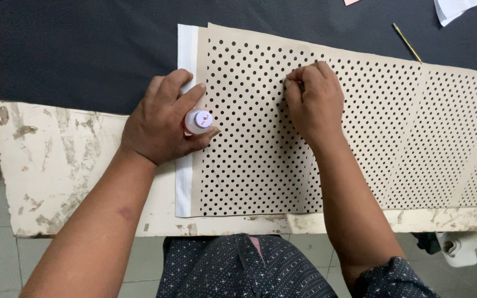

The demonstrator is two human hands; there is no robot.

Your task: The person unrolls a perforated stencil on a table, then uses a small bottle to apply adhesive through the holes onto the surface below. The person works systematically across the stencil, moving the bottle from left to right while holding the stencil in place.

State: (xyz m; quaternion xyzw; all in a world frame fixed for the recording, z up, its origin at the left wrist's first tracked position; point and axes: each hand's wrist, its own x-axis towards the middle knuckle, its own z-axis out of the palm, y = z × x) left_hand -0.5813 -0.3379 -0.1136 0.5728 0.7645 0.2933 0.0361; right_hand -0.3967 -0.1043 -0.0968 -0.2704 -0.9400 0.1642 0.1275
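Your left hand [164, 118] is wrapped around a small white bottle [198, 121], fingers and thumb closed on its sides so that only the round cap shows between them, facing up toward the camera. Under the heel of that hand, and just beyond the fingertips, runs a narrow white strip [184, 182] that lies along the left edge of a long beige perforated sheet [249, 160], whose rows of small dark holes begin right beside your thumb. Your right hand [313, 102] rests on the sheet, well to the right of the bottle, with the fingers [299, 77] curled in tight and the tips bunched together against the dotted surface; whether they pinch something small there cannot be told, since the knuckles hide it. The sheet stretches away past your right wrist across a worn, paint-chipped white table [56, 165]. Beyond the fingertips of both hands lies dark fabric [84, 49], and on it, far off to the right of your right hand, a thin yellow pencil [407, 42] lies at a slant.
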